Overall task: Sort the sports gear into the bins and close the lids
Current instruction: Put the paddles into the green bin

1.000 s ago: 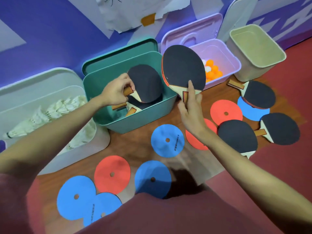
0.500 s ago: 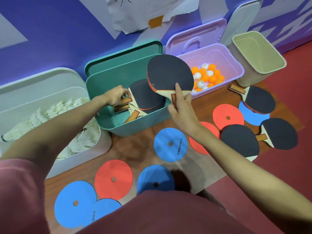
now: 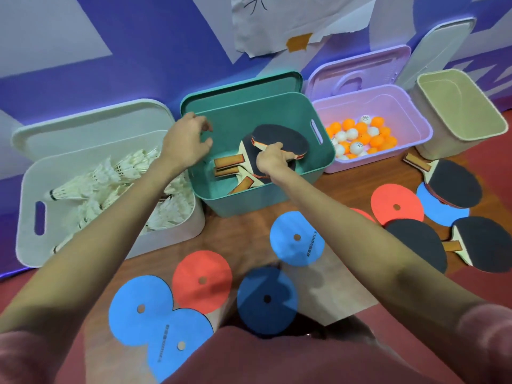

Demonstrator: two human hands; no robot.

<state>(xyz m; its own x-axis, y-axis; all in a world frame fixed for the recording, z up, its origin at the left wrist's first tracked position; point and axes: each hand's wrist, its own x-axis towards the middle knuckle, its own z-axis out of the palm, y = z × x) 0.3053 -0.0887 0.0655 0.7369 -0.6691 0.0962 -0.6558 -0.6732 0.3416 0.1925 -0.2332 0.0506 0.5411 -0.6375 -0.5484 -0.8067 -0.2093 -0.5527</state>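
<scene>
Lowered since the earlier frame, the right hand grips a black-rubbered, oval paddle atop stacked wooden-handled paddles inside the smooth teal plastic bin, while the left hand, loosely curled and empty, hovers above that bin's left rim beside the white feathered shuttlecocks.

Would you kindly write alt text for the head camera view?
The right hand sets a black paddle on other paddles inside the teal bin, while the left hand hovers empty over it. Three more paddles and flat discs lie on the floor.
</scene>
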